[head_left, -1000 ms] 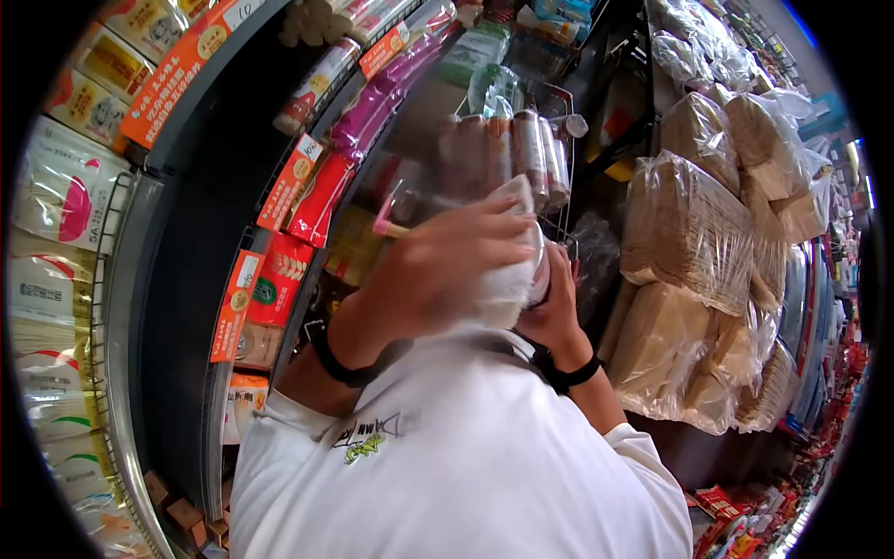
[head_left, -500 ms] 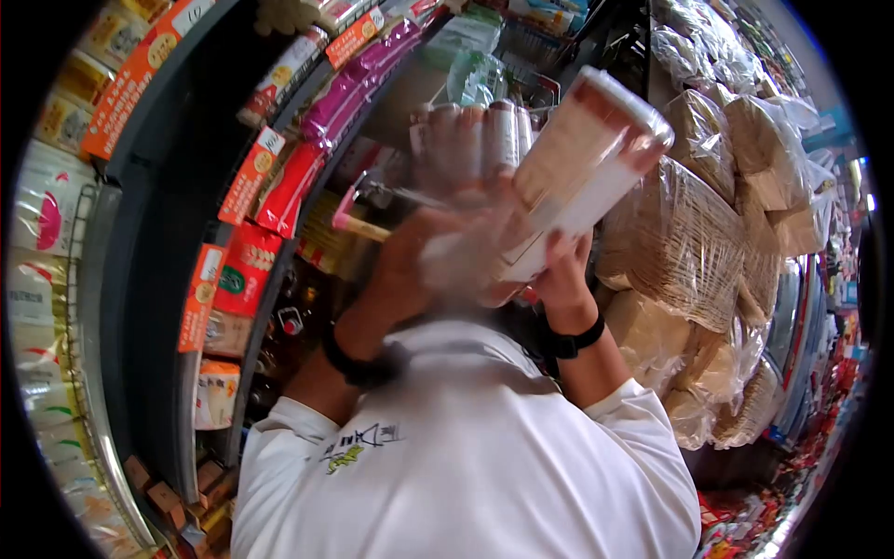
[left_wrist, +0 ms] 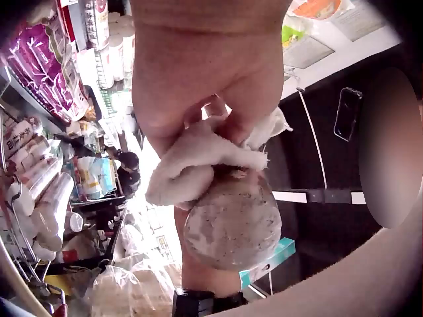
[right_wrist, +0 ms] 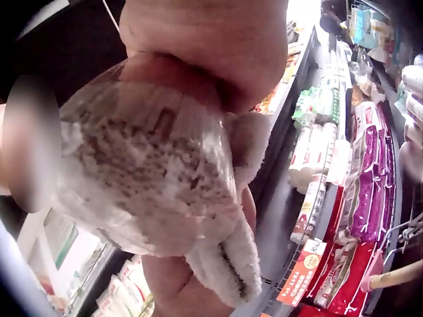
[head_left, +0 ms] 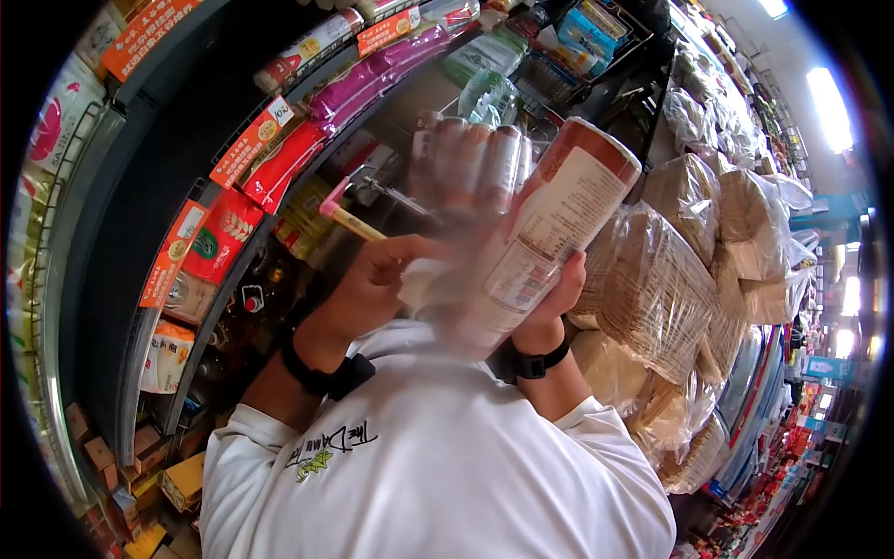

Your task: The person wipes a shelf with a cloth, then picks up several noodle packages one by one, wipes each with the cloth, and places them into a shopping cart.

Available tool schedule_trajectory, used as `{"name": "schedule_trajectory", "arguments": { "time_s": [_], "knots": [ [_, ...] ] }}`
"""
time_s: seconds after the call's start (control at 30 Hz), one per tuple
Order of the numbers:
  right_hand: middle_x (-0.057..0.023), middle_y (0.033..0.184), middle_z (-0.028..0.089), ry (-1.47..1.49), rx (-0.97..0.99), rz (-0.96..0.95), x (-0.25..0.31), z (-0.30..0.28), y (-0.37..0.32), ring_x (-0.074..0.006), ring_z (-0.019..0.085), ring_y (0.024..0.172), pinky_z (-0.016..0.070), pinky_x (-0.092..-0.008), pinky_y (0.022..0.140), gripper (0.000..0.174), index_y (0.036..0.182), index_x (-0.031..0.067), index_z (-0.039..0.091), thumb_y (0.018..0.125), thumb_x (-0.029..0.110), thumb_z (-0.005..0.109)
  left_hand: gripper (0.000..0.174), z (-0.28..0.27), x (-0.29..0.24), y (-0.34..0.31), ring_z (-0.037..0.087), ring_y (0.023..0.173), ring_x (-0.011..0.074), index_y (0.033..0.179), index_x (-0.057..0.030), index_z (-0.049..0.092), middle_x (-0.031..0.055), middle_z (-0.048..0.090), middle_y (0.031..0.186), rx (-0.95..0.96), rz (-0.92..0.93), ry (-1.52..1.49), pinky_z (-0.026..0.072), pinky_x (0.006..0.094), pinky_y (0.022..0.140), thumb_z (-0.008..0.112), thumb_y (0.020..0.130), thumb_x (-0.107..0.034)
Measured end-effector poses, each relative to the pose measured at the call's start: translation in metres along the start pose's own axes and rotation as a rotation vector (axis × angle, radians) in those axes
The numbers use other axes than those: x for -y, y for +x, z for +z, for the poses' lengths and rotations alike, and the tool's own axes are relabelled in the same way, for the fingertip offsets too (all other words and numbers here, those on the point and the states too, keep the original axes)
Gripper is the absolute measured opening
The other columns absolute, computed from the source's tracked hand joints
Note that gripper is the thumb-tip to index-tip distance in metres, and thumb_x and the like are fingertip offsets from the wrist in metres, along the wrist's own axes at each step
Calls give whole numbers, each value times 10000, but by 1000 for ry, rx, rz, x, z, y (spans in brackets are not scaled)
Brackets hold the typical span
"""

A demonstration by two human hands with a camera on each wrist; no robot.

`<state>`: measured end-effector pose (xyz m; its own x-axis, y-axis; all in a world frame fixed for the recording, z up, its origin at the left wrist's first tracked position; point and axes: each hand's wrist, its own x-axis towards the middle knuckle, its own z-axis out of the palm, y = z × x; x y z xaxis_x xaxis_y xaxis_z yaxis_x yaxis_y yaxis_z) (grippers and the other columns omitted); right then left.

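A cylindrical package with a printed label [head_left: 545, 247] stands tilted in front of the chest, its upper end leaning right. The right hand [head_left: 559, 293] grips its right side. Partly blurred, the left hand [head_left: 363, 289] pinches a white cloth [head_left: 426, 287] against the package's lower left. Seen in the left wrist view, the cloth [left_wrist: 192, 168] is bunched under the left hand [left_wrist: 208, 79] and touches the speckled round end [left_wrist: 234, 228]. From the right wrist, the right hand [right_wrist: 205, 49] is wrapped round the package [right_wrist: 152, 165], with the cloth [right_wrist: 228, 267] beside its end.
Beyond the hands, several similar cylinders [head_left: 480, 163] stand in a wire basket or cart, near a pink-ended wooden handle [head_left: 356, 222]. Shelves with purple packs [head_left: 377, 79] and red packs [head_left: 225, 233] run along the left. Plastic-wrapped brown bundles [head_left: 656, 289] are stacked at right.
The package, partly hidden behind the cloth a second ago, came up into view leaning right, and its label now faces the head camera. The cloth moved down and left with the left hand.
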<state>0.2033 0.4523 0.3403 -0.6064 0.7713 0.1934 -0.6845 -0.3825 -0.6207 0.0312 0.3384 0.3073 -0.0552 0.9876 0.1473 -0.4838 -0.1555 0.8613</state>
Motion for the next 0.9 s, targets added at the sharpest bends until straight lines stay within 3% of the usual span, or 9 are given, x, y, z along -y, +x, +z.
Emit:
{"name": "schedule_trajectory", "arguments": {
  "time_s": [0.1,0.23,0.3,0.4,0.47,0.6,0.77,0.83,0.9],
  "knots": [
    [-202,1236,617,-93,-15,-11,3,-12,-2,-300,653,1058,560,-408,880,837,1385,-67,440,891,583,624,284,4,-8,2,654,1160,209,1214,25,654,150,664,1282,-24,-49,53,527,367,1027,670,972,-122],
    [-186,1293,601,-244,-140,-111,0,-13,-13,-289,664,1073,570,-407,889,830,1412,-60,418,860,469,741,340,0,-27,25,621,1211,213,1293,2,586,118,644,1289,-39,159,110,484,384,1069,582,954,17],
    [-168,1302,602,-303,-195,-166,-8,-10,-15,-271,653,1102,552,-397,926,799,1408,-46,434,837,400,772,391,-5,-31,42,584,1267,228,1347,-1,546,118,620,1337,-91,48,-143,451,381,1098,586,958,0],
    [-135,1305,604,-532,-205,-200,-15,-22,-25,-236,635,1131,524,-377,965,751,1399,-23,455,796,273,791,395,14,-45,80,578,1273,220,1357,7,545,123,613,1357,-33,248,-63,445,367,1099,597,968,-36],
    [-96,1283,613,-697,-215,-231,-23,-22,-28,-193,608,1153,494,-356,989,716,1365,-3,486,732,137,792,414,13,-47,88,566,1286,205,1375,13,534,122,607,1372,43,352,447,437,356,1100,599,971,-51],
    [-78,1224,632,-726,-399,-254,-37,-27,-48,-180,620,1110,508,-337,960,689,1324,10,519,704,62,814,422,-7,-33,63,542,1306,173,1358,22,561,118,600,1394,223,64,502,429,340,1093,644,953,-61],
    [-47,1054,653,-457,-818,-250,-40,-38,-34,-129,631,886,531,-295,797,385,1195,32,587,939,276,736,454,-59,9,7,621,1206,236,1339,-18,604,118,651,1314,298,-215,-49,474,369,1053,658,888,-46],
    [-52,1034,654,-350,-905,-347,-42,-29,-16,-140,642,886,542,-304,775,405,1213,35,580,945,301,728,413,-84,-5,-1,608,1228,185,1348,-19,583,113,611,1372,174,-291,-345,502,314,1024,631,939,8],
    [-54,1028,655,-322,-957,-358,-44,-34,-12,-149,648,881,547,-311,761,418,1226,35,573,949,309,724,417,-109,-21,-15,650,1141,193,1386,-27,543,96,651,1285,-118,-214,-173,543,326,966,615,979,-81]
  ]
}}
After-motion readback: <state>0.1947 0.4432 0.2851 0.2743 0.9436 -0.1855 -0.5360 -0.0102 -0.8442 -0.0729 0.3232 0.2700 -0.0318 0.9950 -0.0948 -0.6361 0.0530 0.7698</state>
